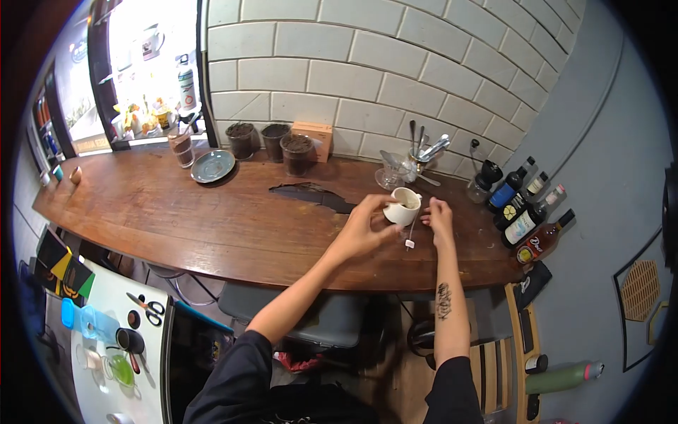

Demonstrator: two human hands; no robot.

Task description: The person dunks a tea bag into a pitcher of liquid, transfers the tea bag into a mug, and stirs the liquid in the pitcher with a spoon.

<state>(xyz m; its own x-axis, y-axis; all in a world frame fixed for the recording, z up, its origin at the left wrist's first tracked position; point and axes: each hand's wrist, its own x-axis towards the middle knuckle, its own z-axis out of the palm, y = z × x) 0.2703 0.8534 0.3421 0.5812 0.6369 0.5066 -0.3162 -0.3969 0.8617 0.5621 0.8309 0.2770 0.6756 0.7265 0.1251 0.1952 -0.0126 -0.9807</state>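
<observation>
A small white teacup point(401, 214) stands near the right part of the wooden counter. Inside it the contents are hard to make out. A tea bag tag point(409, 244) hangs on a string down the cup's front. My left hand point(364, 230) grips the cup from the left, fingers at its rim and thumb low on its side. Just to the right of the cup is my right hand point(440, 218), its fingers curled and drawn together close to the cup's handle. Whether anything small is between those fingers is hidden.
Behind the cup stand a glass dish point(388, 178) and a holder with several spoons point(421, 152). Several bottles point(524, 225) and a grinder point(482, 185) line the right end. Farther left are soil-filled glasses point(297, 157), a grey plate point(213, 167) and a brown drink point(182, 151).
</observation>
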